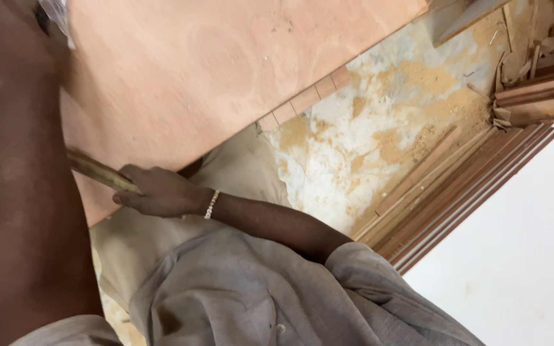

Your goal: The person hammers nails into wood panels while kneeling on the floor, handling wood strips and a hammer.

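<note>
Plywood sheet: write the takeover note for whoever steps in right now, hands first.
Right hand: closed around a thin wooden stick lying across the plywood sheet, near its lower edge; a bead bracelet is on that wrist.
Left hand: up at the sheet's far corner, pressed on the wood beside something clear and crinkled; its grip is not visible.
Surroundings: sawdust-covered floor, stacked wooden mouldings to the right.
Done: no cut or mark visible on the sheet.
Left: cannot be judged from this view.

One head-worn view looks steeply down, close over the person's arms, plywood sheet toward 11 o'clock, dusty floor toward 2.
</note>
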